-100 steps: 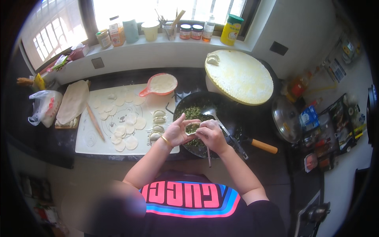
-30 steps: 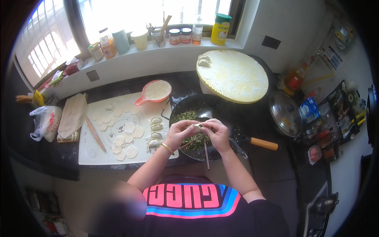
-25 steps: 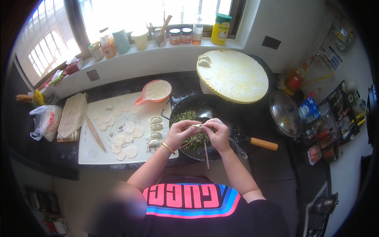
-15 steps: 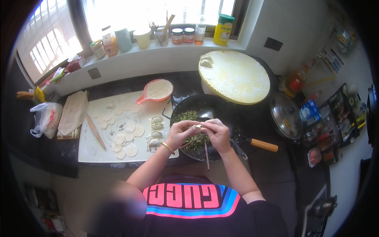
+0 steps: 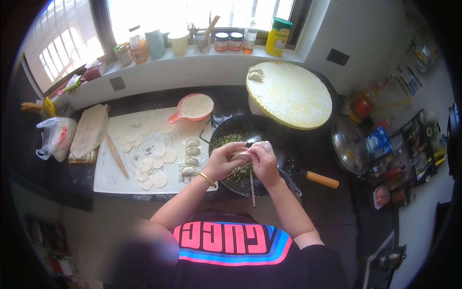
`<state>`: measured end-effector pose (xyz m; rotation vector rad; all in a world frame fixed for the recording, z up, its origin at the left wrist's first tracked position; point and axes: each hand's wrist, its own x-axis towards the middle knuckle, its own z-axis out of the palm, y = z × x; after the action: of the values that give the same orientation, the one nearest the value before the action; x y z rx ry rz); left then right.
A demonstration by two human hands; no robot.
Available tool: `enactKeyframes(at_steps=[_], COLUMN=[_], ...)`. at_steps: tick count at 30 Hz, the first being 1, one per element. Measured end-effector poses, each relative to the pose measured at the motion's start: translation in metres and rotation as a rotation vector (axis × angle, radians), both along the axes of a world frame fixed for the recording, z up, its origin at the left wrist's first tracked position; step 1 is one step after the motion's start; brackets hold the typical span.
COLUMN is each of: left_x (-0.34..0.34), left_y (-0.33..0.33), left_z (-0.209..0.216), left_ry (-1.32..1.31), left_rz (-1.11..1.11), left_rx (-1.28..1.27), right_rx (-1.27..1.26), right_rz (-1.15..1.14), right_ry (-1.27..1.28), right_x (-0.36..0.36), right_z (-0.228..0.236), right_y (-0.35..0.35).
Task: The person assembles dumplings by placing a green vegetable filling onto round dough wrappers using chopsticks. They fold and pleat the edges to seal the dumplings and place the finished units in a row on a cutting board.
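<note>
Currently | dumpling (image 5: 238, 155) between left grip (image 5: 224, 162) and right grip (image 5: 264, 163) | both pinching it | above wok (image 5: 248, 123)

Layout of the desk (image 5: 72, 180), clock positions read from the wok (image 5: 270, 129), which contains filling (image 5: 224, 140): at 9, mat (image 5: 103, 178) bearing wrappers (image 5: 157, 164), rolling pin (image 5: 116, 155) and, along its 3 o'clock side, dumplings (image 5: 192, 151); between 10 and 11, scoop (image 5: 175, 117); at 1, tray (image 5: 298, 98); at 3, lid (image 5: 349, 144).

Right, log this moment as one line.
left hand: holds dumpling | right hand: pinches its right end | beneath: wok with green filling | left side: pale mat with round wrappers
</note>
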<state>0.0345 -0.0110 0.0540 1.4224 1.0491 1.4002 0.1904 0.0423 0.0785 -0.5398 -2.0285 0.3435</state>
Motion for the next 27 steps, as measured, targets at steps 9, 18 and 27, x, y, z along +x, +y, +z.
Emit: enactKeyframes(at_steps=[9, 18, 27], left_x=[0.001, 0.002, 0.002], left_y=[-0.007, -0.008, -0.007], left_z=[0.016, 0.018, 0.008], left_ry=[0.288, 0.300, 0.104], left_rz=[0.205, 0.241, 0.184], left_rx=[0.175, 0.234, 0.123], right_rx=[0.030, 0.079, 0.024], right_rz=[0.072, 0.075, 0.060], right_ry=[-0.010, -0.055, -0.029], right_x=[0.002, -0.002, -0.002], right_z=[0.011, 0.015, 0.017], right_y=[-0.003, -0.005, -0.007])
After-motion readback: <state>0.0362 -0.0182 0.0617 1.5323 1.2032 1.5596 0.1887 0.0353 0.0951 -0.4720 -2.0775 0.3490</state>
